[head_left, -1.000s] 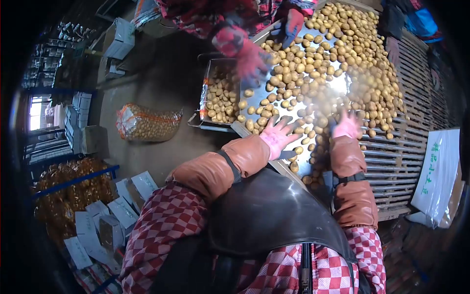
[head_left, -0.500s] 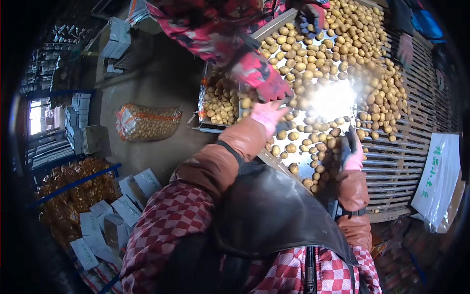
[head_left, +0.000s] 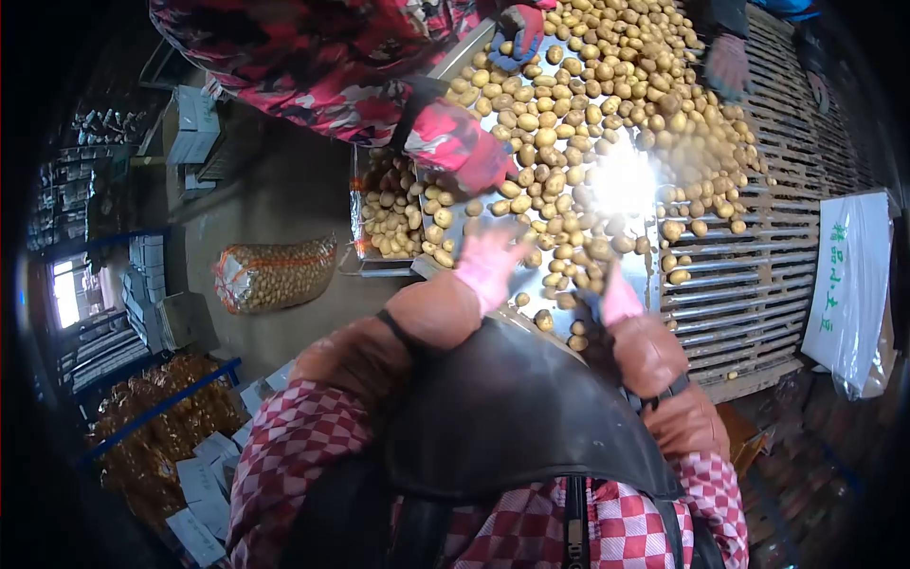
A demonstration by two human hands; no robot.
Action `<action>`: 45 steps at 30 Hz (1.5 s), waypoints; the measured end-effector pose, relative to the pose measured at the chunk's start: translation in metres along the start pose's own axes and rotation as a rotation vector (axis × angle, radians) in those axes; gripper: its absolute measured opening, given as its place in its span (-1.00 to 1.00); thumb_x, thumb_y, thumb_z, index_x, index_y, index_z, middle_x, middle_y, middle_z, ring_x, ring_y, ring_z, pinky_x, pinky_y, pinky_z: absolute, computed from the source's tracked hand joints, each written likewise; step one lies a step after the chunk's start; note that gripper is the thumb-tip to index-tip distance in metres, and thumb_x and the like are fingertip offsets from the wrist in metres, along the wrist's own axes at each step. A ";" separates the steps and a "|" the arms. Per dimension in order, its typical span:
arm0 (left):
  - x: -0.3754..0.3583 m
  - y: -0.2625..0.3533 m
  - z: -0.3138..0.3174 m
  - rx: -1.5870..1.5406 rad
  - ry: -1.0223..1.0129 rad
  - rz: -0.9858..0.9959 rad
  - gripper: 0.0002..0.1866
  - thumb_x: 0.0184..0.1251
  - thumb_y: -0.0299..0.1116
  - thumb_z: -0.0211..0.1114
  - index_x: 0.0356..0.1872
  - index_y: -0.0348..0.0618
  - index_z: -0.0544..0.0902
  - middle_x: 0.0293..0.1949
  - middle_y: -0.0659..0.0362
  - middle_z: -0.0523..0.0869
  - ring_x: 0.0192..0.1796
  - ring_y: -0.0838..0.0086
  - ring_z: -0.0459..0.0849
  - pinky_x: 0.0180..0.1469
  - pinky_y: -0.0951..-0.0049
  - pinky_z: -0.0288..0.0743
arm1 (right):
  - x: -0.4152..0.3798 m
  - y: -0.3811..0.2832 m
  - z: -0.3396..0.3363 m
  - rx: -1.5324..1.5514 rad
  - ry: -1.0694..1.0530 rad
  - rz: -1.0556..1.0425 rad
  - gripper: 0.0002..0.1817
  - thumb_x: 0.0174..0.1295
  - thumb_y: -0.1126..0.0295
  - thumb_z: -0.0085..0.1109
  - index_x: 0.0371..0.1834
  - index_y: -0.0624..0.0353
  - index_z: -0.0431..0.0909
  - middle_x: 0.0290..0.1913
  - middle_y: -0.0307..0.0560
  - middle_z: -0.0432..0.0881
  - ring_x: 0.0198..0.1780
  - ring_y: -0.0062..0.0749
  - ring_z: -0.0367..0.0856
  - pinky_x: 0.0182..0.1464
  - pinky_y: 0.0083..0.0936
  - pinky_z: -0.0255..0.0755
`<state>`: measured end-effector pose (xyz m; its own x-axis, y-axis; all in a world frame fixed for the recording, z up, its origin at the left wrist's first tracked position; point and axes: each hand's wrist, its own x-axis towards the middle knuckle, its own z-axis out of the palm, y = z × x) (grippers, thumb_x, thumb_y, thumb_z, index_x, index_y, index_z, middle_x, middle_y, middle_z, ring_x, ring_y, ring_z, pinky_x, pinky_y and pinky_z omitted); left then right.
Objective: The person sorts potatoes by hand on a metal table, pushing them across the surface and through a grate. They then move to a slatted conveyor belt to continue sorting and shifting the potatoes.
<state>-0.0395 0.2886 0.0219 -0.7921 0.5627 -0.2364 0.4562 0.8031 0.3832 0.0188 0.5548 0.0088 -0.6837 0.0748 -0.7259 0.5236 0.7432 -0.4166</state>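
Observation:
My left hand (head_left: 491,264), in a pink glove, is over the near left part of a metal sorting tray (head_left: 455,226). Its blurred fingers are spread beside loose potatoes (head_left: 543,320), and I see nothing held in it. My right hand (head_left: 618,296), in a pink glove with a dark palm, is at the tray's near right, against several potatoes. Motion blur smears its fingers, so any grip is hidden. Across from me, a co-worker's red-gloved hand (head_left: 485,163) reaches among the potatoes near my left hand.
A potato-filled box (head_left: 389,223) adjoins the tray's left. Slatted rollers (head_left: 739,284) lie right, with another gloved hand (head_left: 728,66) above. The co-worker's other hand (head_left: 517,38) is at the back. A netted potato sack (head_left: 275,273) lies on the floor; a white carton (head_left: 839,284) stands right.
The view has shifted. My right hand has moved left, inward from the tray's right edge, with potatoes in front of it. My left hand is slightly farther from the co-worker's red-gloved hand.

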 end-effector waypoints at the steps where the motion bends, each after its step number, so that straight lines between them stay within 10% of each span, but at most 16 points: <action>1: 0.008 0.010 0.006 0.110 -0.055 0.220 -0.26 0.00 -0.49 0.35 0.35 0.19 0.55 0.49 0.08 0.40 0.58 0.04 0.27 0.60 -0.20 0.03 | 0.012 -0.022 0.001 0.019 0.003 -0.031 -0.06 0.36 0.29 0.27 0.68 0.04 -0.13 0.21 0.57 0.57 0.29 0.35 0.57 0.33 -0.04 0.43; 4: 0.029 0.017 0.002 0.351 -0.271 0.327 -0.26 0.14 -0.29 0.36 0.45 0.27 0.46 0.57 0.10 0.31 0.64 0.05 0.17 0.57 -0.36 -0.08 | 0.051 -0.047 0.006 0.001 0.048 -0.191 0.01 0.28 0.21 0.37 0.71 -0.05 -0.08 0.22 0.46 0.60 0.28 0.28 0.59 0.34 -0.05 0.44; 7: 0.032 -0.041 0.006 0.232 -0.062 0.211 -0.38 0.43 0.21 0.18 0.47 0.36 0.46 0.56 0.06 0.33 0.63 0.07 0.20 0.57 -0.34 -0.16 | 0.021 -0.061 -0.021 0.223 0.047 -0.329 -0.20 0.35 0.45 0.33 0.64 -0.12 0.22 0.34 0.23 0.57 0.34 -0.06 0.56 0.38 -0.22 0.39; 11: 0.018 -0.085 0.001 0.290 0.078 -0.163 -0.55 0.33 -0.03 0.31 0.24 0.32 0.66 0.45 0.05 0.45 0.52 0.10 0.35 0.56 -0.22 0.00 | 0.047 0.009 -0.025 0.434 0.417 -0.354 -0.43 0.37 0.65 0.20 0.46 0.12 0.47 0.15 0.03 0.69 0.12 -0.27 0.66 0.17 -0.41 0.54; 12: 0.012 -0.088 -0.003 0.271 0.221 -0.199 -0.56 0.27 -0.17 0.36 0.21 0.20 0.68 0.40 0.03 0.50 0.51 0.08 0.35 0.57 -0.11 0.04 | 0.066 0.034 -0.034 0.624 0.567 -0.236 -0.44 0.27 0.44 0.41 0.37 0.01 0.58 0.15 0.13 0.71 0.18 0.00 0.67 0.29 -0.23 0.51; 14: 0.002 -0.095 0.002 0.139 0.386 -0.358 -0.34 0.01 -0.42 0.43 0.27 0.21 0.62 0.41 0.08 0.50 0.53 0.10 0.33 0.54 -0.12 0.06 | 0.050 0.051 -0.076 -0.015 1.076 -0.365 -0.44 0.26 0.26 0.44 0.34 0.01 0.55 0.28 0.19 0.59 0.33 0.11 0.52 0.33 -0.08 0.45; 16: -0.008 -0.081 0.000 0.101 0.406 -0.345 -0.33 0.02 -0.45 0.40 0.29 0.15 0.61 0.38 0.06 0.52 0.52 0.09 0.35 0.52 -0.08 0.10 | 0.057 0.066 -0.088 -0.075 1.008 0.198 -0.21 0.19 0.04 0.48 0.47 -0.06 0.39 0.44 0.20 0.41 0.43 0.20 0.39 0.39 0.06 0.38; 19: 0.018 -0.032 -0.025 -0.037 0.401 -0.135 -0.44 0.14 -0.42 0.37 0.25 0.04 0.63 0.31 0.02 0.58 0.44 0.03 0.43 0.46 0.00 0.25 | 0.061 0.031 -0.041 -0.233 0.858 0.320 -0.06 0.08 -0.14 0.52 0.52 -0.16 0.30 0.46 0.22 0.36 0.45 0.25 0.35 0.41 0.14 0.32; 24: 0.133 0.029 -0.025 -0.185 0.292 0.238 -0.49 0.28 -0.29 0.37 0.29 0.02 0.62 0.33 0.01 0.58 0.44 0.05 0.45 0.47 0.02 0.29 | 0.024 -0.022 -0.013 -0.284 0.496 -0.112 -0.35 0.19 -0.08 0.37 0.40 -0.34 0.52 0.48 0.02 0.42 0.49 0.05 0.35 0.57 0.34 -0.12; 28: 0.201 0.048 -0.045 -0.012 0.153 -0.060 -0.21 0.26 0.27 0.31 0.45 0.13 0.50 0.55 -0.03 0.32 0.61 -0.01 0.19 0.61 -0.17 -0.05 | 0.017 -0.015 -0.011 0.037 0.296 -0.488 -0.55 0.32 0.24 0.28 0.31 -0.21 0.61 0.47 0.00 0.47 0.47 -0.05 0.40 0.47 -0.05 0.29; 38: 0.090 -0.025 -0.041 0.247 0.009 0.126 -0.47 0.24 0.14 0.40 0.18 0.18 0.69 0.36 0.04 0.54 0.54 -0.06 0.24 0.51 -0.26 0.05 | 0.030 0.048 -0.048 0.576 0.626 -0.302 -0.66 0.38 0.41 0.34 0.21 0.15 0.70 -0.11 -0.13 0.76 -0.11 -0.50 0.68 -0.03 -0.49 0.57; 39: 0.085 -0.038 -0.041 0.236 0.080 0.092 -0.49 0.27 0.10 0.39 0.19 0.17 0.68 0.36 0.06 0.54 0.52 -0.08 0.27 0.49 -0.23 0.10 | 0.039 0.053 -0.065 0.565 0.829 -0.295 -0.73 0.35 0.47 0.32 0.09 0.12 0.76 0.03 0.10 0.79 0.10 -0.21 0.75 0.24 -0.41 0.53; 42: 0.065 -0.066 -0.038 0.243 0.241 0.006 -0.53 0.33 -0.03 0.37 0.23 0.14 0.66 0.37 0.08 0.53 0.47 -0.09 0.33 0.47 -0.12 0.21 | 0.099 0.125 -0.120 0.931 0.779 -0.252 -0.72 0.32 0.45 0.36 0.09 0.06 0.78 -0.02 0.06 0.79 0.03 -0.27 0.75 0.20 -0.44 0.53; 45: 0.052 -0.076 -0.028 0.201 0.311 -0.057 -0.52 0.36 -0.07 0.37 0.28 0.13 0.64 0.41 0.05 0.49 0.49 -0.06 0.32 0.48 -0.09 0.23 | 0.097 0.111 -0.185 0.344 1.090 0.048 -0.30 0.33 0.03 0.35 0.51 -0.02 0.43 0.45 0.10 0.49 0.42 -0.02 0.49 0.46 -0.23 0.35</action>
<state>-0.1271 0.2514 0.0054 -0.8897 0.4547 0.0417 0.4540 0.8711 0.1873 -0.0832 0.7675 -0.0065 -0.6485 0.7599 0.0459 0.5575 0.5151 -0.6511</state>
